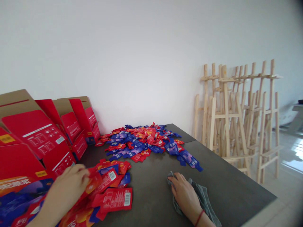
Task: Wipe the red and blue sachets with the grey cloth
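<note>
My right hand [186, 195] presses on a grey cloth [203, 197] on the dark tabletop, its fingers bunched around part of it. On the left, my left hand [72, 179] is slightly blurred, with fingers curled against the near pile of red and blue packets [115, 200]. Whether a packet is pinched in those fingers is hidden. Farther back lies a larger heap of red and blue packets [142, 138], spreading toward the wall. One blue packet [190, 159] lies at the heap's right end.
Open red cardboard boxes [42, 135] stand in a row along the left side, flaps raised. A white wall [146, 63] rises behind the dark table [151, 183]. Several wooden easels [226, 119] stand on the floor beyond the table's right edge.
</note>
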{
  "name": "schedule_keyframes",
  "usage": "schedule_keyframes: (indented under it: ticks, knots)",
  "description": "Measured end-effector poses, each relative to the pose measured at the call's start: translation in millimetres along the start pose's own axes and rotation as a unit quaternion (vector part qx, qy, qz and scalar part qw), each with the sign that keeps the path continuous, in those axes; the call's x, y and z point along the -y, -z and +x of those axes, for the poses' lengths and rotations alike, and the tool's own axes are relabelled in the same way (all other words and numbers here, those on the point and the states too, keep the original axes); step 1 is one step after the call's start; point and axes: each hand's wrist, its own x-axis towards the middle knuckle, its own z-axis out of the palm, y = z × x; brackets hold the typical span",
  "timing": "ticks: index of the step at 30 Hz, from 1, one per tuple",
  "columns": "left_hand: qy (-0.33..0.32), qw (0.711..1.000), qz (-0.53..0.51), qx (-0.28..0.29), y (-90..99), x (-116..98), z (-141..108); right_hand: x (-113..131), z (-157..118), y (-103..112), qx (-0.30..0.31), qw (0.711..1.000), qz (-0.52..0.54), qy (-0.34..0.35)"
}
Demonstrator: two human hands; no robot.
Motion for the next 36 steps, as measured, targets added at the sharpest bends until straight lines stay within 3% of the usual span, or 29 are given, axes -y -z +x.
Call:
schedule_keyframes:
  ticks: [2,4,6,9,12,15,21,26,31,33,36]
  knots:
    - [-0.104,0.993,0.036,0.037,-6.1,-56,21,0,0,0,0.002,1.0,0.0,-0.001]
    - [-0.184,0.976,0.056,0.103,-24.1,-111,43,0,0,1,0.003,1.0,0.005,-0.002]
    - [-0.201,0.971,0.059,0.119,-49.4,-153,62,-1,-1,1,0.004,1.0,0.013,-0.002]
    - [-0.192,0.969,0.075,0.135,-85.3,-185,88,-2,-1,3,0.002,1.0,0.023,-0.003]
    - [-0.179,0.968,0.089,0.152,-106.3,-191,104,-1,-1,3,0.0,1.0,0.03,-0.006]
    - [-0.169,0.966,0.094,0.173,-114.4,-187,107,0,-1,4,0.001,0.999,0.033,-0.009]
    - [-0.171,0.962,0.083,0.197,-116.6,-192,80,2,1,5,0.002,0.999,0.037,-0.014]
    - [-0.226,0.955,0.03,0.188,-100.1,-214,39,2,0,5,-0.005,0.999,0.041,-0.007]
    - [-0.285,0.941,-0.077,0.165,-60.2,-229,3,0,0,4,-0.009,0.999,0.038,-0.007]
    - [-0.247,0.936,-0.211,0.139,-48.0,-227,-3,0,0,4,-0.009,0.999,0.044,-0.011]
    - [-0.078,0.891,-0.431,0.118,-49.0,-219,-7,1,0,5,-0.005,0.998,0.054,-0.01]
